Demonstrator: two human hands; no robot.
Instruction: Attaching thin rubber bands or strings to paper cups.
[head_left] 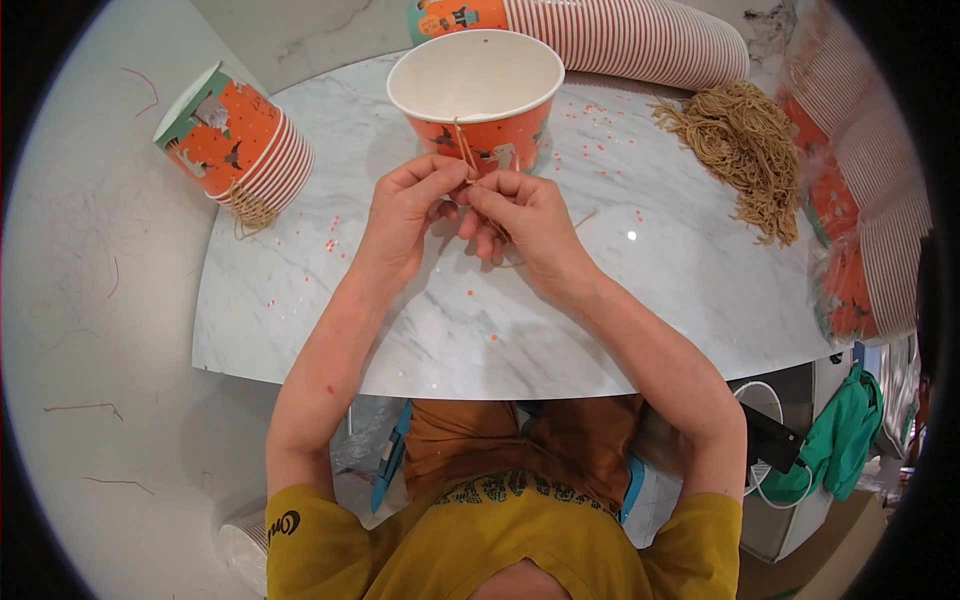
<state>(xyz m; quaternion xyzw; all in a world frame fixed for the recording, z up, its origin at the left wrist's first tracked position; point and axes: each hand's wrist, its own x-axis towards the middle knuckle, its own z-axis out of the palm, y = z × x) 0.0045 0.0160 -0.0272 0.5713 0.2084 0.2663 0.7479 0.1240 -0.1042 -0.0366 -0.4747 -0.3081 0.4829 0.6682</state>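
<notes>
Pinching a tan cord (464, 146) in both hands, you sit at a grey-veined white table (450, 345), with an orange paper bucket (515, 133) at twelve o'clock, just beyond your fingers. Your left hand (412, 210) has thumb and forefinger closed tightly on the cord; your right hand (524, 215) pinches it close alongside, its thumb and forefinger drawn together and the other fingers curled beneath. From that pinch the cord runs up to the bucket's front, near the white rim, while a loose piece shows past your right hand, between three and four o'clock. The bucket stands upright, mouth open upward. Taking your hands as the clock's centre, a nested stack of buckets (620, 40) lies sideways toward one, a heap of tan cords (745, 155) sits near three, and plastic-wrapped bucket stacks (865, 220) stand farther out that way. Toward ten, a shorter nested stack (235, 140) tilts, a bundle of cord (248, 208) against its lower part.
</notes>
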